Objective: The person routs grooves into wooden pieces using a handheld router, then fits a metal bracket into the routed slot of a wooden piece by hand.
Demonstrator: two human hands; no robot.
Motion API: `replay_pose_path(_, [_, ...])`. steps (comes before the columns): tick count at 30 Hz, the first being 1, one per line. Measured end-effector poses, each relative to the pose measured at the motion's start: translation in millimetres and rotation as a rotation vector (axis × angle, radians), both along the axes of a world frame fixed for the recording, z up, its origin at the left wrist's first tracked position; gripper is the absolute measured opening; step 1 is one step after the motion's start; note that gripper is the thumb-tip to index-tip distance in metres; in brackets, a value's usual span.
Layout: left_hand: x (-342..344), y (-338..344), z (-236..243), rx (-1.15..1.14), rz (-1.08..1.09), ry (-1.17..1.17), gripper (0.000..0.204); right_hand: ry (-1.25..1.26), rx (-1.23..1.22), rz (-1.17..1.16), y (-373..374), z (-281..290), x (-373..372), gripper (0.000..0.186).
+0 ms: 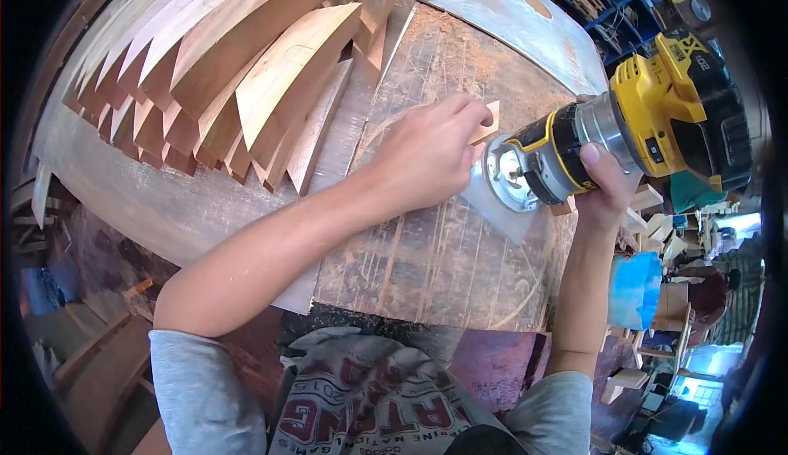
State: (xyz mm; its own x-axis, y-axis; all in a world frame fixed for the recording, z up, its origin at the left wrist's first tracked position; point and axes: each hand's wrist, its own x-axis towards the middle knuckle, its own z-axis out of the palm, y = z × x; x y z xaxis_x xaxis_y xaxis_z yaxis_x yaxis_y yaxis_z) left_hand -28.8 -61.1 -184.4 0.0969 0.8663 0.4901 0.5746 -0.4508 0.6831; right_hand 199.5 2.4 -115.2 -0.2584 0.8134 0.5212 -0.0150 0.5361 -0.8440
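Observation:
A yellow-and-black cordless trim router (648, 118) lies tilted on its side above the bench, its battery end toward the right. Around its grey motor body my right hand (609, 178) is closed. The round base (507, 174) with a lit opening faces left, and a clear flat plate sticks out below it. Close beside that base, my left hand (435, 153) is closed with bent fingers on a small light wood piece (489, 120). Most of this piece is hidden behind the hand and the router.
Many curved, pointed wood pieces (246, 53) are stacked at the left on a pale sheet. The scratched wooden bench top (410, 266) carries sawdust. A metal-looking panel (492, 12) with a round hole lies at the far side. Blue shelving (611, 0) and a blue container (636, 291) stand at the right.

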Motion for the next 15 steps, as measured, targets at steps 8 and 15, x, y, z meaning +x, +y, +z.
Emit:
replay_pose_path(8, [0.0, -0.2, 1.4, -0.038, -0.006, 0.021, 0.033, 0.017, 0.031, 0.012, -2.1, -3.7, -3.3, 0.068])
replay_pose_path(15, [1.5, 2.1, 2.8, -0.06, -0.025, 0.044, 0.033, -0.005, 0.008, 0.005, -7.8, 2.0, -4.4, 0.065])
